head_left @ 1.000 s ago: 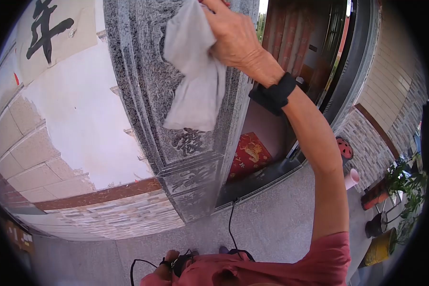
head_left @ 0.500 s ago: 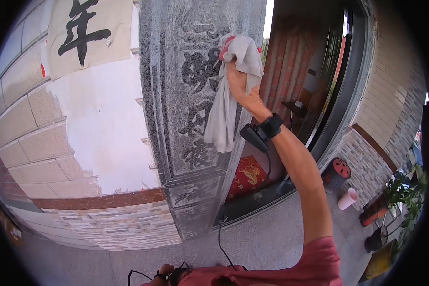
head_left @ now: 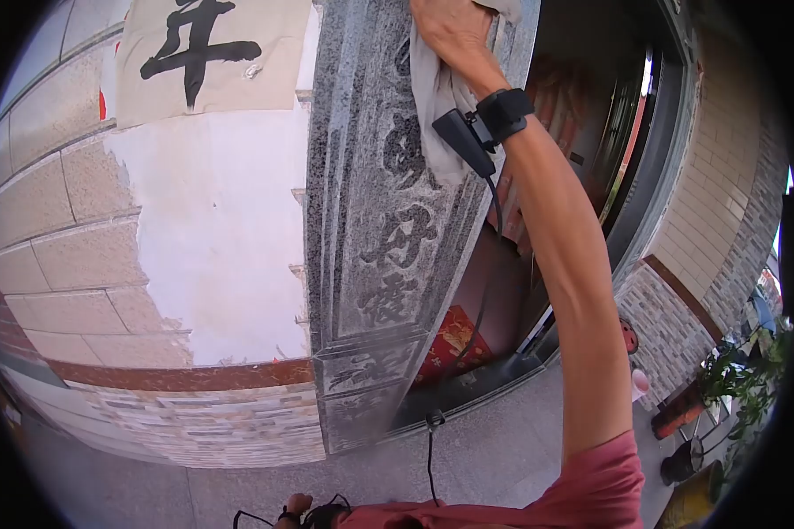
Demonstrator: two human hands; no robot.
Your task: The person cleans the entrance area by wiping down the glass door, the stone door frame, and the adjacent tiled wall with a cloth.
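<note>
My right hand [head_left: 454, 31] is high up at the top edge of the view, pressing a greyish-white cloth [head_left: 428, 93] to a carved grey stone pillar [head_left: 353, 176]. The cloth hangs down from under the fingers over the dark carved characters. Its upper part and some fingertips are cut off or hidden. Around my right wrist sits a black strap with a small device [head_left: 468, 141] and a cable. Low at the bottom edge, my left hand [head_left: 300, 503] shows only in small part beside my body, a dark band at its wrist; its fingers cannot be made out.
Left of the pillar is a tiled wall [head_left: 62, 247] with a white patch and a paper sheet [head_left: 282, 53] bearing a black character. To the right are a doorway with a red mat [head_left: 454, 339], a pink cup [head_left: 640, 385] and potted plants [head_left: 741, 379].
My right hand has moved up the pillar with the cloth. The view has shifted, so the wall and pillar appear farther right and more of the lower carvings are uncovered.
</note>
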